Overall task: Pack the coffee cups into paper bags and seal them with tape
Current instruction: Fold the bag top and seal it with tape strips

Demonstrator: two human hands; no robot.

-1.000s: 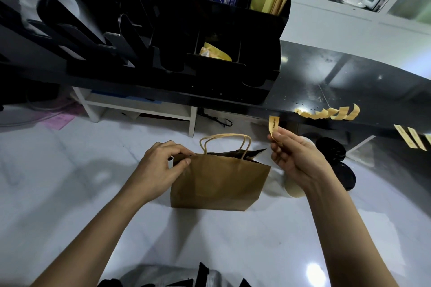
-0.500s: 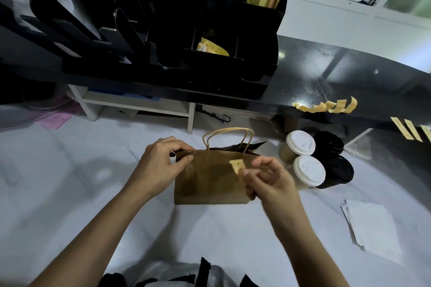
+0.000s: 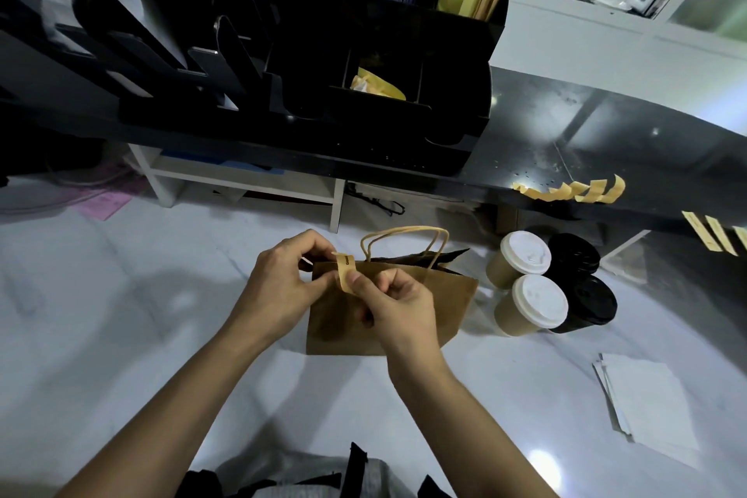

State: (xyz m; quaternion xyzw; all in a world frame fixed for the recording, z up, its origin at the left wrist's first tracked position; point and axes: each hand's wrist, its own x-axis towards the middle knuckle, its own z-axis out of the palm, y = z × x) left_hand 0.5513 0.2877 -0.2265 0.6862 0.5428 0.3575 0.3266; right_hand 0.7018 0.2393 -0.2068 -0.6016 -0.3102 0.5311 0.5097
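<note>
Head view, looking down: a brown kraft paper bag with twisted paper handles (image 3: 404, 307) stands upright on the pale glossy floor (image 3: 121, 336), its top edge folded nearly closed. A short strip of tan paper tape (image 3: 346, 270) arches over the bag's upper left corner; dark print runs along it, too small to read. The left hand (image 3: 279, 287) has its fingers curled at that corner, thumb and forefinger pinching the bag's top edge just beside the tape. The right hand (image 3: 398, 305) pinches the lower end of the strip between thumb and forefinger against the bag's front face.

Just right of the bag, four lidded cups stand in a tight cluster on the floor: two brown paper cups with white lids (image 3: 525, 283) nearer the bag, two black cups with black lids (image 3: 582, 283) touching them on the far side. More tan tape strips (image 3: 582, 190) hang in a row from the edge of the black glossy counter (image 3: 606, 133), with further strips (image 3: 711, 232) at the right. On the counter sits a black compartmented organiser (image 3: 384, 65) holding yellow packets; a blue sheet with white lettering I cannot read stands in its upper section. White paper sheets (image 3: 646, 400) lie on the floor at lower right.
</note>
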